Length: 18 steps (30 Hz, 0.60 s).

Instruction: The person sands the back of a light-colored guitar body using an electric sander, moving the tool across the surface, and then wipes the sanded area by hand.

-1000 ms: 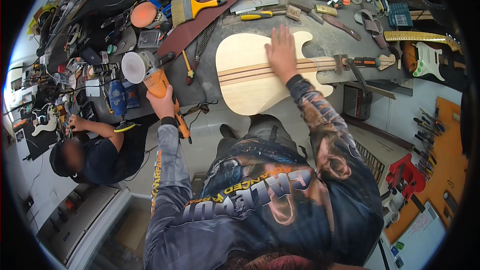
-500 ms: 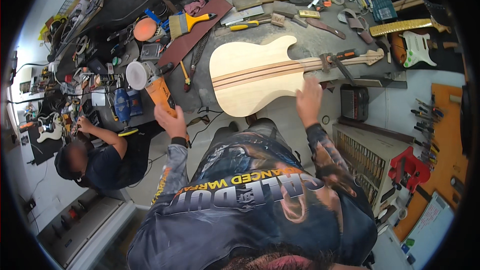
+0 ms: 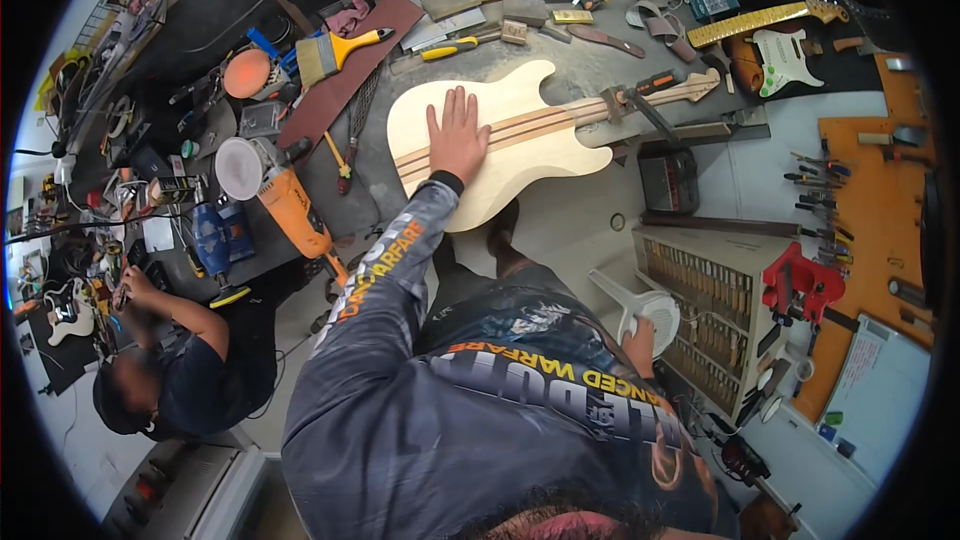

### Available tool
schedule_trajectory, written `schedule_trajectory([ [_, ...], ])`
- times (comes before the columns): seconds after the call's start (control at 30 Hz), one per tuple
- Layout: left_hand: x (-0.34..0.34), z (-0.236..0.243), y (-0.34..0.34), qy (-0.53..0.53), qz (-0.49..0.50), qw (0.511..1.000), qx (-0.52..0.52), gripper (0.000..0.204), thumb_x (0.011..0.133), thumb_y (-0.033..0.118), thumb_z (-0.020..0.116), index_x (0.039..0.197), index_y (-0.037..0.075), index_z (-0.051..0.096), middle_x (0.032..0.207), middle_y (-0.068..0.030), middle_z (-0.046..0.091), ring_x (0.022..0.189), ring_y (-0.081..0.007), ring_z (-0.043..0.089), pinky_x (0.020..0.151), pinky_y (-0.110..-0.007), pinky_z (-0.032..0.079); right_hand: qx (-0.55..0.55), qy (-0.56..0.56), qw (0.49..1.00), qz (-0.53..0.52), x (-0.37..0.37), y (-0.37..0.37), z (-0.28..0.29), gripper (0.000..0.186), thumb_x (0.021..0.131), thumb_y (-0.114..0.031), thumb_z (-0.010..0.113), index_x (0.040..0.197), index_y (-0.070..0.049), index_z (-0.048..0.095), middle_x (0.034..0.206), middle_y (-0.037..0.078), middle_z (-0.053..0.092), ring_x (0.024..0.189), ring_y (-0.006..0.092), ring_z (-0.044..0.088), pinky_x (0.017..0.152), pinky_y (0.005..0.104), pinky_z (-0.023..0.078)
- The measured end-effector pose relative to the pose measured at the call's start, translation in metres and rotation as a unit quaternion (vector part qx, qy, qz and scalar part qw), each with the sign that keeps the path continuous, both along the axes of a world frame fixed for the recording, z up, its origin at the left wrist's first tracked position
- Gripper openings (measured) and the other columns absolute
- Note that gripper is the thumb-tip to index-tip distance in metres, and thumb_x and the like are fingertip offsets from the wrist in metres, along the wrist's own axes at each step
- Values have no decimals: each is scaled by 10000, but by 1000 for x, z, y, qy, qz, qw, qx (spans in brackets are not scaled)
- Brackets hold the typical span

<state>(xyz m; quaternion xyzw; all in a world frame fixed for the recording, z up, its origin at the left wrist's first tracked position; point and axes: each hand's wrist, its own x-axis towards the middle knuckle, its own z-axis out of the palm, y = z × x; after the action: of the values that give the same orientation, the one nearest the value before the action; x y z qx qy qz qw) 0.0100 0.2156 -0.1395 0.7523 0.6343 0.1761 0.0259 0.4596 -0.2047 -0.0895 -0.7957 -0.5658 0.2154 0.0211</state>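
Note:
A pale, unpainted electric guitar body point(image 3: 530, 155) with dark stripes down its middle lies on the bench, its neck point(image 3: 690, 90) pointing right. My left hand point(image 3: 459, 135) rests flat on the body, fingers spread. Low on the right, my right hand point(image 3: 640, 340) is closed at the edge of a white round slotted object point(image 3: 657, 314) with a long arm; its exact kind is unclear. To the left, an orange power sander point(image 3: 290, 210) with a white round pad lies at the bench edge, untouched by my hands. A black clamp point(image 3: 645, 105) grips the neck.
Beyond the guitar lie a wide paintbrush point(image 3: 340, 52), a yellow-handled tool point(image 3: 450, 48) and sanding blocks. Another guitar point(image 3: 782, 60) is at the far right. A person point(image 3: 190, 360) works at the left. A red vise point(image 3: 800, 280) and a tool cabinet point(image 3: 700, 310) stand at right.
My left hand has left the sander and moved right onto the guitar body. My right hand has dropped from beside the guitar to the white slotted object. The view has shifted.

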Motion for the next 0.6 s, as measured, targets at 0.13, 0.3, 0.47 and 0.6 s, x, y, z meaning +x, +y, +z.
schedule_trajectory([
  [0.13,68,-3,-7,2,-17,1000,-19,730,1102,461,600,1707,62,510,1844,-180,377,1747,-328,258,1382,-694,173,-100,15,994,-32,107,-97,-80,358,1005,-107,660,1327,42,709,1286,288,715,1304,491,640,1162,542,497],
  [0.3,135,-15,-43,-75,-259,962,-33,699,1104,375,627,1697,26,502,1796,-205,439,1694,-336,373,1394,-603,254,-198,152,968,19,182,-62,-131,334,1035,-156,662,1288,50,737,1243,276,744,1230,474,690,1127,528,528],
  [0.47,98,14,-52,-224,-141,962,-66,678,1091,270,632,1711,36,487,1814,-235,406,1692,-391,367,1407,-576,224,-215,206,953,57,210,96,-77,354,1110,-179,609,1347,58,721,1260,224,766,1142,364,756,1060,441,583],
  [0.6,-3,-17,-34,-22,315,949,15,779,1106,400,614,1734,-20,424,1852,-245,327,1748,-415,221,1386,-665,172,-170,344,915,-123,240,161,-65,380,1178,-162,548,1512,8,616,1307,150,774,1156,250,754,1031,388,578],
])
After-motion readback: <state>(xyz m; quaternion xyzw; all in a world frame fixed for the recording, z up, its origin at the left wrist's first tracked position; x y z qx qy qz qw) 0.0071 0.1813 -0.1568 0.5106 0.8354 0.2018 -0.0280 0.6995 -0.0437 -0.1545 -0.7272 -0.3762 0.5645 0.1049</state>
